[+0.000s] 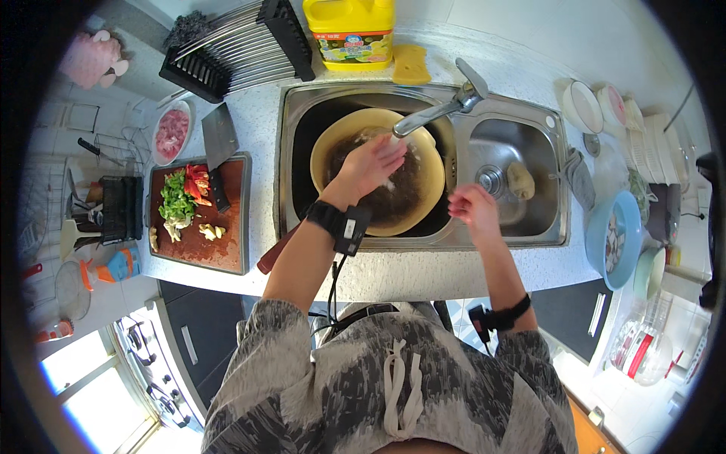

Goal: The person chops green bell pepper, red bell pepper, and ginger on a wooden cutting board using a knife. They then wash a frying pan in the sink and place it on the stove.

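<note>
My left hand (371, 167) is under the spout of the metal faucet (431, 113), fingers extended, with water at the fingertips. Beneath it, a round yellowish pan (422, 201) with dark, wet contents sits in the larger basin of the steel sink (368, 244). A dark red handle (278, 249) sticks out over the sink's front edge, partly behind my left forearm. My right hand (475, 211) hovers by the divider between the basins, its fingers curled; the inside of the hand is hidden. A wadded beige cloth (520, 180) lies beside the drain (489, 179) in the smaller basin.
Left, a cutting board (227, 249) holds chopped peppers and a cleaver (220, 136); a plate of raw meat (172, 130) is behind. A yellow detergent jug (351, 34) and sponge (411, 64) stand at the back. Right are a grey rag (578, 176) and blue basin (598, 255).
</note>
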{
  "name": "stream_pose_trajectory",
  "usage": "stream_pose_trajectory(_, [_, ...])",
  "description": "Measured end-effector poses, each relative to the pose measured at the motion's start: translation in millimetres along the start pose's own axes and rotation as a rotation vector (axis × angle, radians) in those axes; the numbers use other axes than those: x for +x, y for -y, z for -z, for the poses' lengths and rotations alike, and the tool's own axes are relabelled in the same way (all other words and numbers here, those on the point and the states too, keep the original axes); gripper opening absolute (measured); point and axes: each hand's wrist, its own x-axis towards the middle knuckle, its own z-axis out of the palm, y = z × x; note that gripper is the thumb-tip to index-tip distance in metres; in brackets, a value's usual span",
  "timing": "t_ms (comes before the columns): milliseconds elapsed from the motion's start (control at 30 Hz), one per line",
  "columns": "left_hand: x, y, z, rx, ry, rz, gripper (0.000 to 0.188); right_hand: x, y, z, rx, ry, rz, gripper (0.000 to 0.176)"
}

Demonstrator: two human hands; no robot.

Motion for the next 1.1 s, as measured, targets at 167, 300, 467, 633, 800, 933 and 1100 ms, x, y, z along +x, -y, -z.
stream_pose_trajectory(167, [-77.6, -17.4, 40.9, 1.240, -0.476, -0.211, 0.029, 80.7, -25.7, -89.9, 0.489, 0.216, -0.322, 0.021])
stream_pose_trajectory(300, [-168.7, -18.1, 77.9, 2.053, -0.743, -0.452, 0.032, 128.9, -30.2, -136.0, 0.660, 0.194, -0.483, 0.016])
stream_pose_trajectory(467, [-208.9, -12.6, 86.2, 2.137, -0.656, -0.108, 0.043, 100.7, 0.9, -98.4, 0.170, 0.068, -0.168, 0.021])
stream_pose_trajectory(633, [-196.8, -30.1, 68.3, 1.591, -0.367, 0.380, 0.042, 88.9, 69.3, -31.6, -0.387, -0.347, 0.609, 0.030])
stream_pose_trajectory(800, [-204.9, -25.5, 38.5, 0.365, -0.294, 0.476, 0.034, 139.1, 106.9, -32.5, -1.101, -0.431, 0.964, 0.055])
stream_pose_trajectory(933, [-206.8, -12.4, 7.8, -0.116, -0.138, 0.467, 0.026, 151.9, 102.3, -47.5, -1.472, -0.402, 0.834, 0.069])
stream_pose_trajectory(1100, [-206.4, -9.2, -36.3, 0.055, -0.250, 0.463, 0.023, 156.4, 103.1, -50.0, -1.462, -0.378, 0.857, 0.070])
